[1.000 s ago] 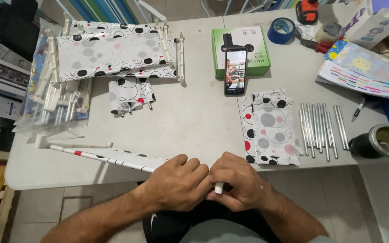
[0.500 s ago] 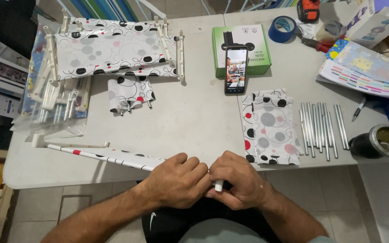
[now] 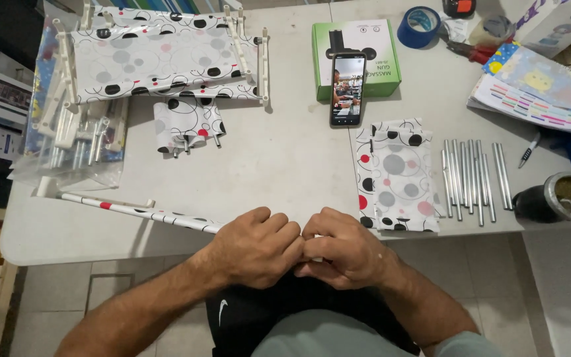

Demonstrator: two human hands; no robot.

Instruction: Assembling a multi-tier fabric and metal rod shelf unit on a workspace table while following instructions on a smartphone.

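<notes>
White and cluttered, the surface (image 3: pixel 285 158) spans the view above a tiled floor. At its near edge the left hand (image 3: pixel 256 248) and right hand (image 3: pixel 342 254) are closed knuckle to knuckle around one end of a long fabric-covered rod (image 3: pixel 140 213), white with red and black spots, which runs off to the left across the surface. The step in hand looks like fitting or sleeving that rod end. The next move probably calls for a firm pinch and a steady push along the rod's line.

A folded spotted fabric piece (image 3: pixel 394 178) lies just right of the hands, with a row of bare metal rods (image 3: pixel 474 178) beside it. A phone (image 3: pixel 347 89) leans on a green box (image 3: pixel 358 46), and a finished fabric frame (image 3: pixel 160 59) sits at the far left.

The fingers cover the rod's tip, so whether a cap or fabric is being pinched cannot be told.
</notes>
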